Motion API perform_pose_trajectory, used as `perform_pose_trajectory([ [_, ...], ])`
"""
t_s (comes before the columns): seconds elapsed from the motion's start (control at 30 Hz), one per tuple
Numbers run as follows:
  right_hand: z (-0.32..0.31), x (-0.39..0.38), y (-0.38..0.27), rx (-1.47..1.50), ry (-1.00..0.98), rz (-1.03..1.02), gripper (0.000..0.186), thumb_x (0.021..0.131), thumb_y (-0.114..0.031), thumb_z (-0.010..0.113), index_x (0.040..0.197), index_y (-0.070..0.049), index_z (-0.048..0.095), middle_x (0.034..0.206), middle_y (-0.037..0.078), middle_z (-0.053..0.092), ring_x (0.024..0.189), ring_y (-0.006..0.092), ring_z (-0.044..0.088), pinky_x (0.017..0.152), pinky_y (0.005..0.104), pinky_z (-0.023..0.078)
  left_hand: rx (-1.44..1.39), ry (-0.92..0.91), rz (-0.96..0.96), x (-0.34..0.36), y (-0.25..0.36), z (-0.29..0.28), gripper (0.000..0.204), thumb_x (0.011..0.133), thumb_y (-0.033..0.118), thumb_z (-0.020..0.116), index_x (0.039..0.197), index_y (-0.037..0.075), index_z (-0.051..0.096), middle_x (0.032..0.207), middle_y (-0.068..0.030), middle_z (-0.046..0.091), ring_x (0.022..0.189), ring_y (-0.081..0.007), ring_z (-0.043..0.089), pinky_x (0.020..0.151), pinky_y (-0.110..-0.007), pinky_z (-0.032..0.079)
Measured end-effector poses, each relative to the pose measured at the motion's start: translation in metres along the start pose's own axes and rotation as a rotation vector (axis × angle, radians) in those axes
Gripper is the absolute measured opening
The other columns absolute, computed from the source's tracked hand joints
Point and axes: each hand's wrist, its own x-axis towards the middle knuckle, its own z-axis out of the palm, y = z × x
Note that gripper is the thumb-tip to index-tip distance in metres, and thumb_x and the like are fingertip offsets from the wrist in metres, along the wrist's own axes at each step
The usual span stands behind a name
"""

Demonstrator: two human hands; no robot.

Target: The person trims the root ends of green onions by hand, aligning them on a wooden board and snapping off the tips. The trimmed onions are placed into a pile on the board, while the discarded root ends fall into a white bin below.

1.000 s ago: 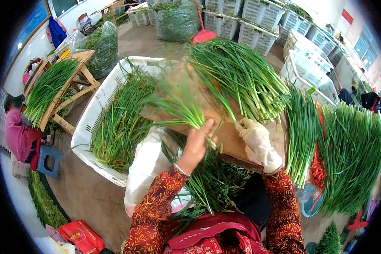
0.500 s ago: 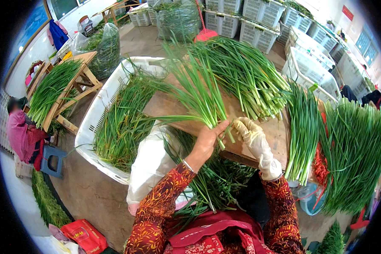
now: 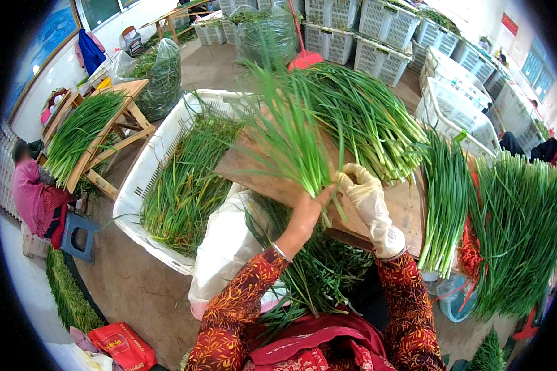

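Observation:
My bare left hand (image 3: 310,212) grips a small bunch of green leafy stalks (image 3: 297,142) by the pale stems, over a wooden board (image 3: 254,164); the leaves fan upward and blur. My right hand (image 3: 365,201), in a cream glove, is right beside the stems with fingers curled; what is between its fingertips is unclear. A large pile of stalks (image 3: 368,123) lies on the board's back half. To the right are a neat row of stalks (image 3: 442,207) and a bigger bundle (image 3: 517,235). Loose leaves lie below the board, beside a white sack (image 3: 223,253).
A white crate (image 3: 133,219) of leaves stands at the left. Beyond it a person in pink (image 3: 34,201) sits by a wooden stand (image 3: 80,170) and blue stool (image 3: 80,241). Stacked crates (image 3: 380,62), filled plastic bags (image 3: 158,83) and a red dustpan (image 3: 304,60) are behind.
My left hand has moved right and slightly down with the bunch, closer to the gloved right hand. The right hand's fingers stay curled beside the stems.

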Motion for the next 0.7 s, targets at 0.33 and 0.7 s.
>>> perform_pose_trajectory([
  [0.33, -0.032, -0.048, -0.013, -0.293, -0.578, -0.030, 0.022, 0.081, -0.026, 0.061, 0.093, -0.007, 0.061, 0.084, 0.011, 0.063, 0.076, 0.0176, 0.061, 0.069, 0.0258, 0.048, -0.056, 0.340, 0.515, 0.035, 0.061, -0.063, 0.023, 0.088, 0.027, 0.052, 0.090, 0.005, 0.055, 0.074, -0.0034, 0.059, 0.059, -0.0092, 0.053, 0.049, -0.021, 0.042],
  [0.7, -0.035, 0.022, 0.012, -0.713, -0.010, -0.023, 0.029, 0.084, -0.035, 0.053, 0.084, -0.007, 0.061, 0.063, 0.010, 0.060, 0.055, 0.0245, 0.057, 0.052, 0.0344, 0.044, -0.532, 0.012, -0.100, 0.025, 0.012, -0.015, 0.015, 0.083, 0.023, 0.061, 0.083, 0.011, 0.053, 0.074, 0.0021, 0.052, 0.054, -0.0071, 0.044, 0.053, -0.025, 0.042],
])
